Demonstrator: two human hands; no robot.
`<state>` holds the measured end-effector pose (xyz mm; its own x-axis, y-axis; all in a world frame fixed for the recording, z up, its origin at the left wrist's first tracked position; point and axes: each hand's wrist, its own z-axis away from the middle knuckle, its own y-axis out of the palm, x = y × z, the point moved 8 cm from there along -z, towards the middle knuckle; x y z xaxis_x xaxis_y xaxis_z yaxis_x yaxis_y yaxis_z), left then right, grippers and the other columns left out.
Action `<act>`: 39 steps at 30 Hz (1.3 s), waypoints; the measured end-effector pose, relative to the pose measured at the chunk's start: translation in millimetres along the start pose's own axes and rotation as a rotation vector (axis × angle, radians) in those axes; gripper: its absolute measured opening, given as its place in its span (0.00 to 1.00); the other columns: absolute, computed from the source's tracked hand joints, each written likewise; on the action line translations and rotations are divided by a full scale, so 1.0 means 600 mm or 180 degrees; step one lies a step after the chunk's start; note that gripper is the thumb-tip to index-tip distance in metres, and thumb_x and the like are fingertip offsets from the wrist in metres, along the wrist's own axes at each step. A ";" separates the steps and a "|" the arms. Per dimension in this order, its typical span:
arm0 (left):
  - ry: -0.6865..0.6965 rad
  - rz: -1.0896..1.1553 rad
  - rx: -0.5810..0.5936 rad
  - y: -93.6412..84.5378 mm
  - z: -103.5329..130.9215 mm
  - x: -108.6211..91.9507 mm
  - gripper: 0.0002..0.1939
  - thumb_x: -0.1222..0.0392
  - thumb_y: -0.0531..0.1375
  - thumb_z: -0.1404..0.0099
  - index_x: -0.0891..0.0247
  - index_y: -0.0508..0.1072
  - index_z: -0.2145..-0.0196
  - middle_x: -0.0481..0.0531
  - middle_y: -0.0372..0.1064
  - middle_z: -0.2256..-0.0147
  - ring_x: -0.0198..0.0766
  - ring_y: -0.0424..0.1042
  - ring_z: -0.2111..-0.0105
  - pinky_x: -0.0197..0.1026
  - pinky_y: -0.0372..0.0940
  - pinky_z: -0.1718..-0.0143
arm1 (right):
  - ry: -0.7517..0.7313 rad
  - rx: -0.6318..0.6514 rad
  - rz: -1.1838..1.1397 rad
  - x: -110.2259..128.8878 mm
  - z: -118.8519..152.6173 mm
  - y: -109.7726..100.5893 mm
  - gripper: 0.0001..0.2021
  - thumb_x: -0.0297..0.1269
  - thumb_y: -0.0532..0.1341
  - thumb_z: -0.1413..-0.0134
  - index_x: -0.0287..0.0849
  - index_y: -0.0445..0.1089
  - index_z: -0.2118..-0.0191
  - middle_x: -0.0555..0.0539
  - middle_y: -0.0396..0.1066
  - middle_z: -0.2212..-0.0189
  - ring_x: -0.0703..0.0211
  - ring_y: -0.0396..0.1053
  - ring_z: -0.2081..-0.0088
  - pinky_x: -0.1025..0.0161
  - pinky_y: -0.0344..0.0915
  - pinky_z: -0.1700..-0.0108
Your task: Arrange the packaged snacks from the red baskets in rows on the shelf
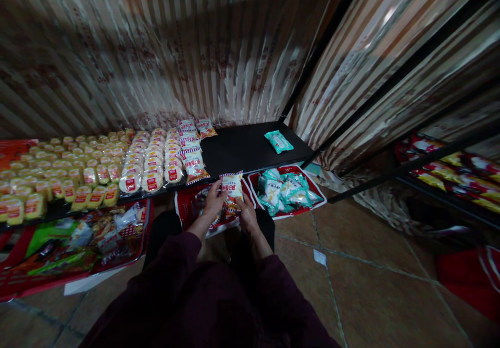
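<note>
Between my two hands is a white and orange snack bag (232, 186), upright above a red basket (182, 207) with similar bags in it. My left hand (213, 201) grips the bag's left side, and my right hand (247, 212) holds its lower right side. Matching bags (194, 164) stand in a column on the black shelf (242, 147), beside rows of round white packs (152, 177). A lone teal bag (278, 141) lies near the shelf's right end.
Right of my knees, a red and white basket (318, 202) holds teal bags. Another red basket (146, 233) with mixed snacks is at left. Small yellow cakes (82, 194) fill the shelf's left part. A black metal post (363, 184) slants at right, before a shelf of red and yellow packs (449, 181).
</note>
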<state>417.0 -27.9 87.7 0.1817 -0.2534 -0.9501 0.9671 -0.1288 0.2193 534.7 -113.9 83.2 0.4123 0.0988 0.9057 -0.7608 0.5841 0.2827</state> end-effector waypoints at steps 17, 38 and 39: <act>-0.0124 0.0291 -0.0131 0.017 -0.020 -0.017 0.19 0.64 0.66 0.49 0.64 0.71 0.58 0.57 0.73 0.61 0.40 0.73 0.63 0.43 0.66 0.58 | -0.0077 0.0300 -0.0049 0.025 -0.030 0.017 0.29 0.47 0.67 0.58 0.44 0.68 0.48 0.46 0.77 0.60 0.52 0.75 0.61 0.59 0.71 0.61; 0.0242 0.0108 -0.0313 0.027 -0.144 -0.062 0.28 0.71 0.63 0.51 0.60 0.67 0.51 0.56 0.71 0.54 0.44 0.69 0.52 0.45 0.60 0.48 | -0.0324 0.0482 -0.0134 0.086 -0.211 0.095 0.25 0.47 0.69 0.63 0.42 0.73 0.56 0.47 0.77 0.67 0.54 0.73 0.67 0.59 0.69 0.64; 0.0260 0.0097 -0.0316 0.027 -0.149 -0.066 0.28 0.71 0.63 0.51 0.60 0.67 0.51 0.56 0.71 0.53 0.44 0.69 0.51 0.44 0.60 0.47 | -0.0343 0.0481 -0.0102 0.088 -0.222 0.099 0.24 0.47 0.69 0.63 0.42 0.73 0.57 0.47 0.77 0.67 0.55 0.73 0.67 0.60 0.69 0.64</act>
<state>441.6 65.6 109.2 0.2212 -0.1765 -0.9591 0.9731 -0.0257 0.2292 578.0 33.0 105.5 0.3877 -0.0097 0.9217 -0.8181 0.4572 0.3489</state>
